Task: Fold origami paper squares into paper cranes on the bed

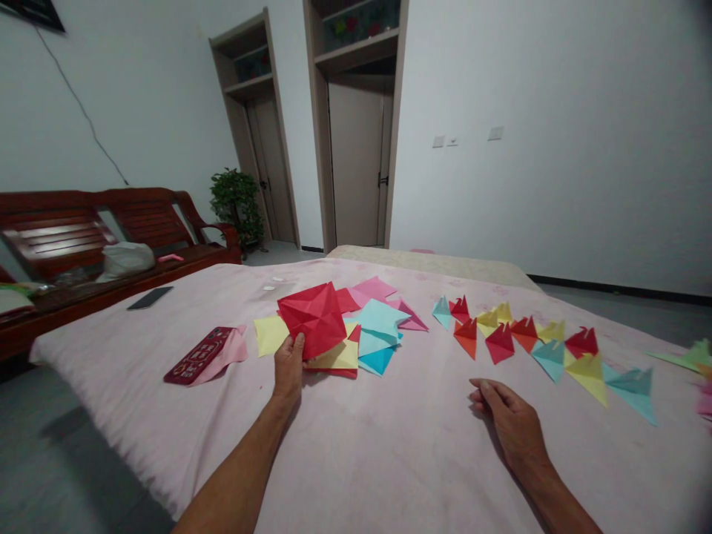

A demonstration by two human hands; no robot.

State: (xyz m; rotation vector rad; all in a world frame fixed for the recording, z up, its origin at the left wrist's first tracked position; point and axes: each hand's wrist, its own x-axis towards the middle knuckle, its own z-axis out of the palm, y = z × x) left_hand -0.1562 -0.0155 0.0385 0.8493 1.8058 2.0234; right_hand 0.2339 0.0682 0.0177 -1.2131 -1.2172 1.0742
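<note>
"What was the left hand (289,371) doing when you looked?"

"It had a creased red sheet (314,322) clamped by the near edge, thumb on top, fingers mostly hidden beneath. The sheet was tilted up over a loose spread of papers, partly covering them."

"Which papers?"

"A yellow sheet (268,337) stuck out to its left, a pale blue sheet (378,322) lay to its right, and a pink sheet (377,288) behind. All that was on the pink cloth (389,452)."

"And the right hand (510,424)?"

"Well apart from the left, low over the cloth, its fingers loosely curled toward the thumb. Whether the tips met, I couldn't tell. Folded paper birds (499,343) stood beyond it, red, orange, yellow and blue, in an uneven band running rightward."

"What about the other side?"

"A dark red slab (200,357) with pale markings lay partly over a pink scrap (232,347), and a dark flat device (150,298) was farther off. Past that stood the wooden bench (139,211) with a pale bag (129,261) on it, and a leafy plant (236,199)."
</note>
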